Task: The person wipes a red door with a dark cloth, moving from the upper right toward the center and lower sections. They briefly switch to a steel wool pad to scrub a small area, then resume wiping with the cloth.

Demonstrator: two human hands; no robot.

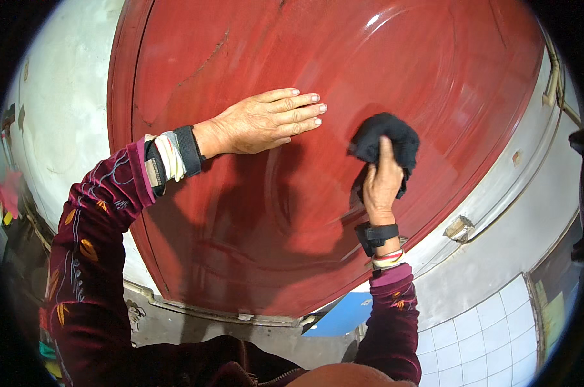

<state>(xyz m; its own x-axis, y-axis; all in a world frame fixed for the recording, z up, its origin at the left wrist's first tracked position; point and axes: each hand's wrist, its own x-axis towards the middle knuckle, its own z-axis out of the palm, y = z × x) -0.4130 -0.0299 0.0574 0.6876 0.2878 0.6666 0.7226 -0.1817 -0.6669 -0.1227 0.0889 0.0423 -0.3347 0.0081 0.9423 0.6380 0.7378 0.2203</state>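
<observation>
A large red door (253, 193), with a dark crack and wet-looking streaks, fills the middle of the head view. My left hand (268, 118) lies palm down against its surface, fingers extended and holding nothing. To the right, my right hand (384, 186) presses a bunched black cloth (389, 138) against the red surface, with the index finger stretched over it. Part of that hand's other fingers is hidden by the cloth. Both wrists wear black straps below maroon velvet sleeves.
White walls (69, 106) flank the red surface. A small box-like fitting (459, 228) with a cable is on the right wall, above white tiles (480, 329). A blue panel (340, 317) and pipework lie near the lower edge. Colourful items are at far left.
</observation>
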